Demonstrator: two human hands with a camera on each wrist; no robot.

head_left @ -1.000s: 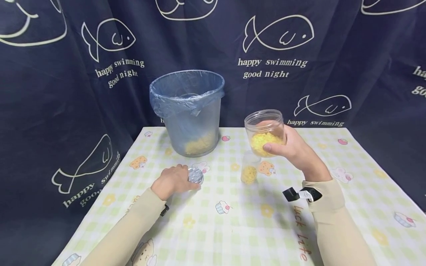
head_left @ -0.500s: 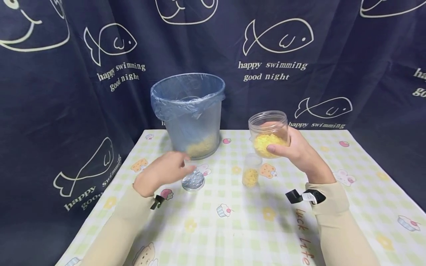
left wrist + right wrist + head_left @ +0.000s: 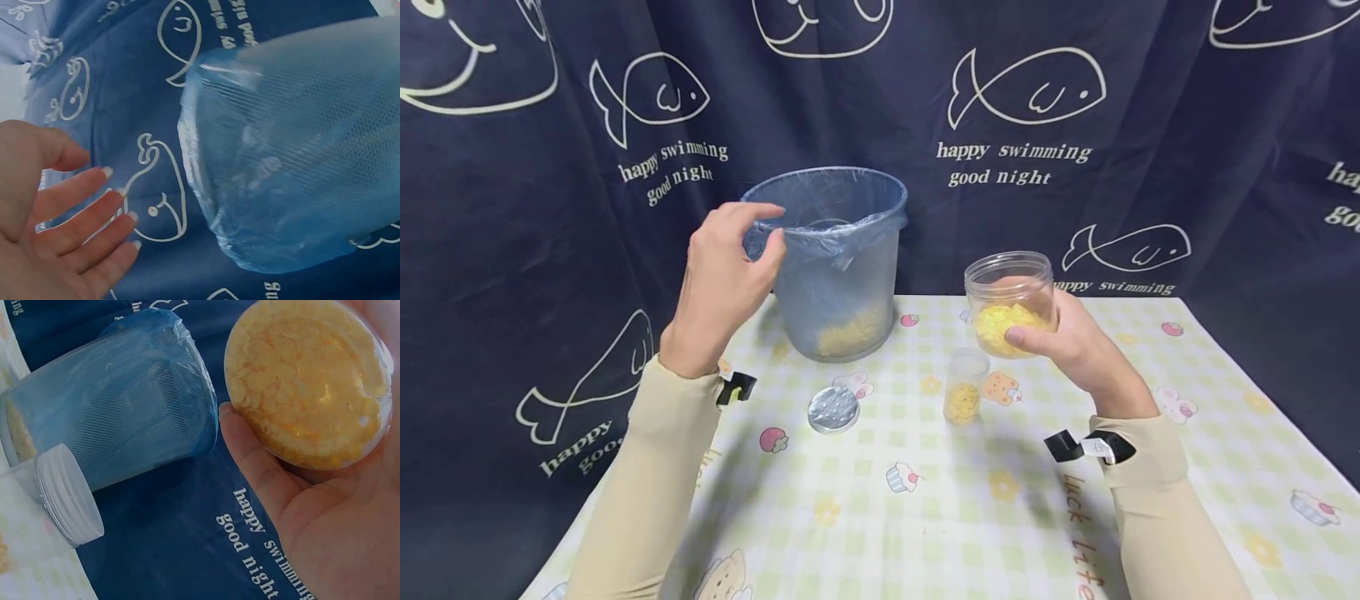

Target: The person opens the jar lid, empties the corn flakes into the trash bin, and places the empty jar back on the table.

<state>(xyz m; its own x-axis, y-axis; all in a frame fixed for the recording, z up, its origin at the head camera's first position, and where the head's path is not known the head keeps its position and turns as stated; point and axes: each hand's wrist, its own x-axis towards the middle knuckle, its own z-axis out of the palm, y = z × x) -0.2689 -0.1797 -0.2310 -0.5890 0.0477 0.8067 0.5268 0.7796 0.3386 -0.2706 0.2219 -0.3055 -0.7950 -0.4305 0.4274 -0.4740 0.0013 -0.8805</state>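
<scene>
My right hand (image 3: 1071,346) grips a clear, open-topped plastic jar (image 3: 992,292) and holds it up over the table. Yellow flakes (image 3: 1004,327) fill its lower half; the right wrist view looks at the jar's bottom (image 3: 306,387). My left hand (image 3: 718,279) is raised at the left side of a bin lined with a blue plastic bag (image 3: 842,275). Its fingers hold nothing, and in the left wrist view the hand (image 3: 69,219) is spread apart from the bag's rim. A round, silver foil-faced lid (image 3: 833,409) lies on the table.
A smaller clear jar (image 3: 965,387) with yellow bits and a whitish lid stands below the held jar. Through the bin's side, a pale yellow heap (image 3: 850,333) shows at the bottom. A dark blue fish-print curtain (image 3: 1022,208) hangs behind the checked tablecloth (image 3: 880,533).
My left hand has come off the silver lid and risen up and left to the height of the bin's rim. The lid stays on the table. My right hand still holds the jar, nearly unmoved.
</scene>
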